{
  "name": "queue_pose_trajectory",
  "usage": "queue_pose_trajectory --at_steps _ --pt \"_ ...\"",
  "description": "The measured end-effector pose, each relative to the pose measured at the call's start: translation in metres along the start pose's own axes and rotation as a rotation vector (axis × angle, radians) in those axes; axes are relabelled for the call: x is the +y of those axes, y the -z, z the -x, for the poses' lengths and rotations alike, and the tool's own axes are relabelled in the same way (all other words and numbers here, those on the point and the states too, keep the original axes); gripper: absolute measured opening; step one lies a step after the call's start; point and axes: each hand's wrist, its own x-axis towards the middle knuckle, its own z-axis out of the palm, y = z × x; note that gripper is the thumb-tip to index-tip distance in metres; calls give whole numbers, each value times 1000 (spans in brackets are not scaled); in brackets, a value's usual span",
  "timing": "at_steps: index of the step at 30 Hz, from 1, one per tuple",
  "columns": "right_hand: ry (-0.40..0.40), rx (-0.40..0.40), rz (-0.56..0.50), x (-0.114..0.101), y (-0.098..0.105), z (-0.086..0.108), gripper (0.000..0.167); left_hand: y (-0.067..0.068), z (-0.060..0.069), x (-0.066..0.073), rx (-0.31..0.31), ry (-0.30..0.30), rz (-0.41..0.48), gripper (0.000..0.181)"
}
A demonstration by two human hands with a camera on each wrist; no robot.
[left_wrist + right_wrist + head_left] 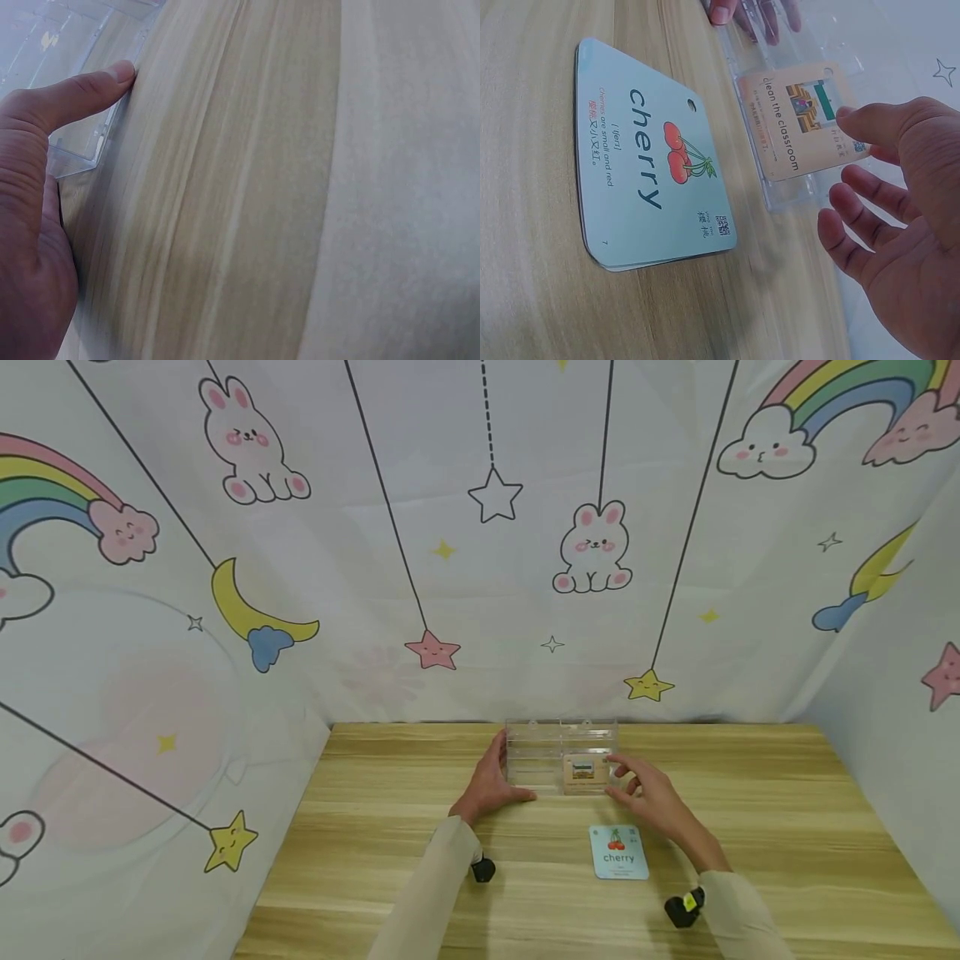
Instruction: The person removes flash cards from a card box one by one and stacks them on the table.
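A clear plastic rack (534, 758) with tiers in two columns stands at the back of the table. My left hand (486, 789) holds its left end, thumb along the front edge and fingers at the side, seen through the plastic in the right wrist view. An orange "clean the classroom" card (799, 124) leans in the rack's front right slot. At the card's edge, my right hand (656, 797) touches it with one fingertip; the other fingers are loosely bent and apart from it. A light blue "cherry" card stack (649, 161) lies flat on the table, nearer me.
The wood-grain table (375, 860) ends at a white cloth backdrop (480, 577) printed with rabbits, stars and rainbows. The rack stands close to that cloth. Black wrist cameras sit at both sleeves.
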Motion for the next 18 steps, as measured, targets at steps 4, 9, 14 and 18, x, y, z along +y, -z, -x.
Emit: queue_pose_trajectory --at_steps 4,9,14,18 --pt "3 -2 -4 0 0 1 52 0 0 0 -3 -2 3 131" --pt "-7 2 -1 0 0 1 52 0 0 0 0 -8 8 131" --pt "-19 10 -6 0 -1 2 50 0 1 1 4 -14 10 132" --pt "-14 13 -7 0 -1 3 50 0 1 1 4 -7 5 132"
